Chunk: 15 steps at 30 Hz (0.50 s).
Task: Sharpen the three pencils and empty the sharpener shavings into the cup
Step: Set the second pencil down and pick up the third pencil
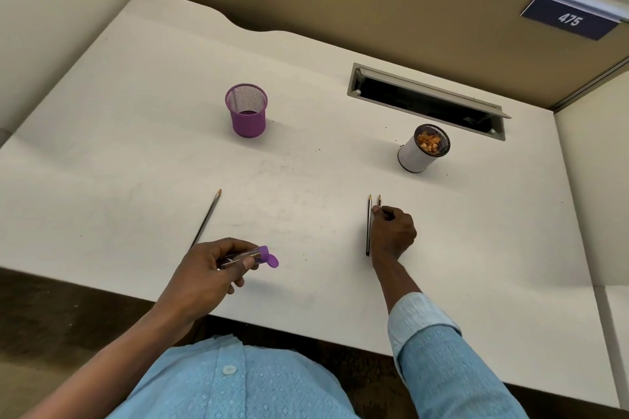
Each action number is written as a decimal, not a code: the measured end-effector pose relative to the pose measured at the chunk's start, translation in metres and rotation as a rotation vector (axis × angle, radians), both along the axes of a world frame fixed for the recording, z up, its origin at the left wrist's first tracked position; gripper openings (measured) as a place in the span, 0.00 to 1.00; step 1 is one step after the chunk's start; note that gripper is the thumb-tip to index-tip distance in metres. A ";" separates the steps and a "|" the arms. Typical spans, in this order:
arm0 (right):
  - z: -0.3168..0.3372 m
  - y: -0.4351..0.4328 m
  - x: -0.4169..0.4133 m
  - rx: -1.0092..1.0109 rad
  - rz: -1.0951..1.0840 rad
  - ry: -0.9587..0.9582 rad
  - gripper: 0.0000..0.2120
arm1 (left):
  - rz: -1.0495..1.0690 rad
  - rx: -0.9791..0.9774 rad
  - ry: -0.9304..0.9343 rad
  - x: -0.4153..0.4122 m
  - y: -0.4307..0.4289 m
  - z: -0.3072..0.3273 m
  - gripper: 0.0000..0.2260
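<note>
1. A single pencil (207, 217) lies on the white desk (136, 153) at your left, tip pointing away from you and slanting right. Its near end disappears behind your left hand.
2. Your left hand (207, 269) hovers above the desk's front edge, forearm bare and angled in from lower left. Its fingers are curled around a clear tube-shaped sharpener (248, 257), thumb pressed on top. The sharpener's purple cap (272, 261) hangs flipped open at the right end.
3. Farther back, left of centre, a purple mesh cup (246, 110) stands upright.
4. Right of centre, two pencils lie side by side, tips pointing away. The left pencil (369, 224) lies free on the desk.
5. Your right hand (391, 231) rests on the desk in a loose fist, wrist bent, blue sleeve rolled to mid-forearm. Its fingertips pinch the right pencil (379, 201) near the tip; most of that pencil is hidden under the hand.
6. Behind it, a white cup (417, 155) with a dark mesh rim holds orange-brown shavings (429, 141).
</note>
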State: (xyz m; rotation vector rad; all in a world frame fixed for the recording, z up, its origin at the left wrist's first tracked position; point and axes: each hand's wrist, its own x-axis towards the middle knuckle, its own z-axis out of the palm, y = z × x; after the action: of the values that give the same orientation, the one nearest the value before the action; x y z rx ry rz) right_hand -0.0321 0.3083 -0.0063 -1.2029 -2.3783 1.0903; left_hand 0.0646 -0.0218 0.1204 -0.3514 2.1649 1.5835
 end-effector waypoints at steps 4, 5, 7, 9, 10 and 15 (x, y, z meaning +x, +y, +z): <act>-0.001 0.001 0.005 -0.014 -0.050 0.006 0.09 | 0.012 0.015 0.004 0.001 -0.003 -0.001 0.09; 0.000 0.001 0.008 -0.010 -0.066 0.009 0.09 | 0.018 0.019 0.003 0.001 -0.004 -0.001 0.09; 0.004 -0.004 0.014 -0.002 -0.081 0.028 0.08 | 0.039 0.025 0.000 0.003 -0.008 -0.002 0.08; 0.013 -0.017 0.019 0.015 -0.080 0.044 0.06 | 0.057 0.032 0.002 0.005 -0.013 -0.001 0.08; 0.017 -0.026 0.021 0.020 -0.067 0.050 0.05 | 0.064 0.038 0.002 0.006 -0.015 -0.001 0.09; 0.032 -0.092 0.026 -0.018 0.179 0.081 0.02 | 0.128 0.067 0.017 0.010 -0.027 0.006 0.10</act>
State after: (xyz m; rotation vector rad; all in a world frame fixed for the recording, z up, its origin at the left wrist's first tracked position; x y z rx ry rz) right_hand -0.0061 0.2162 0.0254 -0.9472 -2.4557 1.1918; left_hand 0.0746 -0.0485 0.1261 -0.4647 2.1340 1.7294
